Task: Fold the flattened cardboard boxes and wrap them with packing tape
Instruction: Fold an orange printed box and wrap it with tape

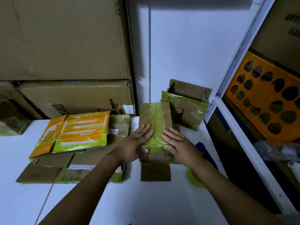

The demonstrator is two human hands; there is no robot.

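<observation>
A small brown cardboard box (155, 116) with a strip of green tape down its top stands on the white table (162, 200). My left hand (134, 143) lies flat on its left side, fingers straight, thumb on the near edge. My right hand (178, 143) lies flat on its right side, fingers straight, pressing the tape. The box's near flap (155, 172) rests open on the table. A roll of green tape (194, 179) shows partly under my right forearm.
A pile of flattened cartons (71, 143), orange and green-taped, lies to the left. Two folded boxes (186, 104) stand behind against the wall. Large cartons (65, 62) are stacked at the back left. A white shelf frame (233, 124) holding an orange crate (267, 101) borders the right.
</observation>
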